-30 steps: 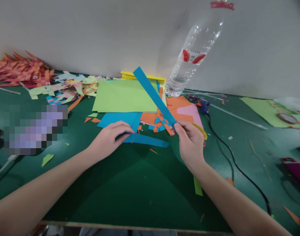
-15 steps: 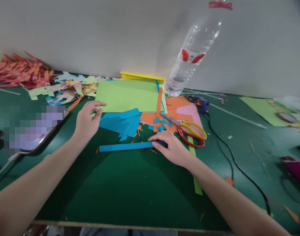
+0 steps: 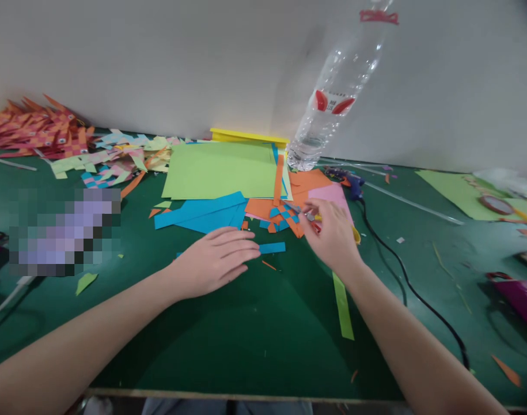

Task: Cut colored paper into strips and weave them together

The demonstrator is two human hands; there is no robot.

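My left hand (image 3: 215, 260) lies flat, fingers stretched out, over a blue paper strip (image 3: 272, 248) on the table. Most of the strip is hidden beneath it; the right end shows past the fingertips. My right hand (image 3: 332, 233) is over the scissors (image 3: 310, 216), thumb and fingers apart on either side of them. It covers most of their red and yellow handles; the blades point left. By the blades lies a woven orange and blue paper piece (image 3: 285, 214). Folded blue paper (image 3: 211, 213) is just beyond my left hand.
Green sheets (image 3: 220, 170) are stacked at the back, with orange paper (image 3: 309, 183) beside them. A clear bottle (image 3: 328, 104) leans against the wall. A glue gun (image 3: 355, 187) trails a black cable at right. A phone with blurred screen (image 3: 68, 230) lies left. Woven paper pieces (image 3: 34, 129) pile up back left.
My left hand has come right and down onto the blue strip. My right hand has left the strip's end and moved right and away to the scissors, which look unmoved.
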